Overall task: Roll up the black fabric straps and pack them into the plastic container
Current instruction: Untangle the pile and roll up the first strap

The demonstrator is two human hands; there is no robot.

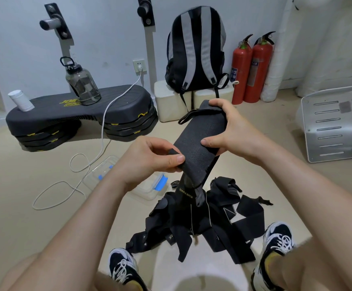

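I hold one wide black strap of coarse woven fabric up flat between both hands. My left grip pinches its near corner between thumb and curled fingers. My right grip is clamped round its far edge, thumb on top, and a narrow loop end sticks out beyond. The strap's lower end hangs down to the heap of loose black straps on the beige floor between my two sneakers; they are too tangled to count. The clear plastic container with blue latches sits on the floor just left of the heap, partly behind my left forearm, so I cannot tell its contents. A clear lid lies beside it. Two red fire extinguishers stand at the far wall.
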